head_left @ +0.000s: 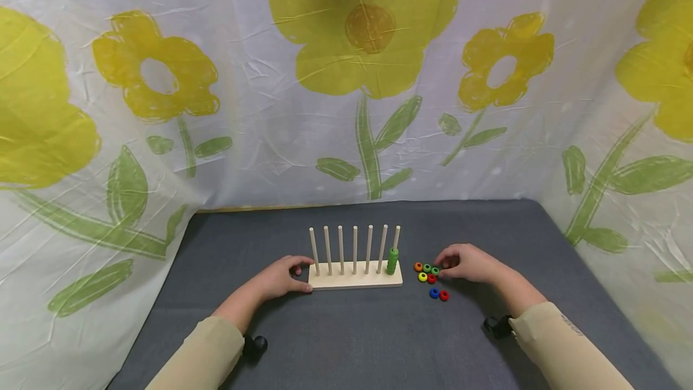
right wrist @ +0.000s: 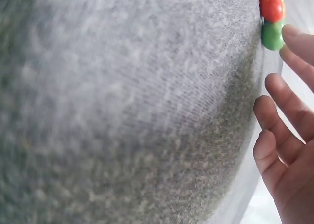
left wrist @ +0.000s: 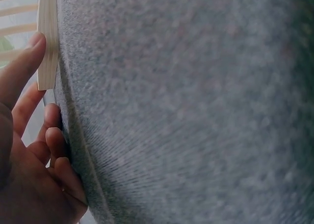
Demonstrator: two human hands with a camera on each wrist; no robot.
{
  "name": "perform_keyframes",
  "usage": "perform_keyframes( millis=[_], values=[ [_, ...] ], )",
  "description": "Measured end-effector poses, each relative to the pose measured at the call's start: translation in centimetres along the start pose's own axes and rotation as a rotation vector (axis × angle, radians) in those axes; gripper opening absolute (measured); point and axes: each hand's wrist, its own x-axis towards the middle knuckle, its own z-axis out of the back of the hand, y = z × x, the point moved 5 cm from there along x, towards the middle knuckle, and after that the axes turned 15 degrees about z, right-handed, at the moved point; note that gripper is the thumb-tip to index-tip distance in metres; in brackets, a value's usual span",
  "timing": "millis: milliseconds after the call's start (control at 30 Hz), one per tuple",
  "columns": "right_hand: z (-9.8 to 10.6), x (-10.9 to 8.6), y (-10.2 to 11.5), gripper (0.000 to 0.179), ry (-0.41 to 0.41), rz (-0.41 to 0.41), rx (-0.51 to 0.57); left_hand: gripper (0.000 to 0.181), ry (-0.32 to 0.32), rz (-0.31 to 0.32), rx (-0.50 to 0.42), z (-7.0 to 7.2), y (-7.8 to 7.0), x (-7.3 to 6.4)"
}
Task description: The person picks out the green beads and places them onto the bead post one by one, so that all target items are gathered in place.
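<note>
A wooden peg board (head_left: 354, 281) carries a row of upright pegs, with a stack of green beads (head_left: 392, 261) on the rightmost one. My left hand (head_left: 278, 277) holds the board's left end, its thumb (left wrist: 35, 47) along the front edge and a finger behind. To the right lie loose beads. My right hand (head_left: 470, 263) is at the right side of this group, thumb and index fingertips right at a green bead (right wrist: 272, 36). The other fingers are spread loosely. Beside that bead are another green bead (head_left: 427, 268) and a red bead (head_left: 431, 278).
An orange bead (head_left: 418, 266) and a yellow bead (head_left: 423, 277) lie in the same cluster. Nearer to me are a blue bead (head_left: 434, 293) and a red one. Dark grey cloth (head_left: 346, 336) covers the table; a flowered curtain (head_left: 260, 137) hangs behind and at both sides.
</note>
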Motion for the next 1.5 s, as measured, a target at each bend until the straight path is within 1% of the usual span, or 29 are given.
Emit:
perform_keyframes(
  millis=[167,300,600,833,1033,1233,1367,1500],
  values=[
    [-0.15,0.22,-0.14,0.017,-0.004,-0.019,-0.009,0.059,0.011,-0.004,0.012,-0.01,0.13,0.43],
    [-0.28,0.38,-0.09,0.017,-0.007,-0.009,-0.021,0.060,0.018,0.000,0.018,0.00,0.22,0.63],
    [-0.43,0.74,-0.28,0.015,-0.002,0.020,-0.045,0.061,0.020,0.000,0.021,0.00,0.18,0.68],
    [-0.56,0.85,-0.36,0.013,0.010,0.004,-0.045,0.061,0.018,0.000,0.022,0.03,0.06,0.51],
    [-0.58,0.81,-0.45,0.014,0.012,0.008,-0.051,0.060,0.018,-0.005,0.021,0.07,-0.13,0.30],
    [-0.58,0.76,-0.37,0.014,0.010,0.011,-0.045,0.060,0.015,-0.011,0.027,0.00,0.06,0.42],
    [-0.56,0.77,-0.33,0.013,0.006,0.009,-0.047,0.060,0.001,-0.013,0.051,0.03,0.05,0.26],
    [-0.59,0.75,-0.33,0.013,0.005,0.007,-0.047,0.060,-0.023,-0.013,0.096,0.12,-0.17,-0.06]
  ],
)
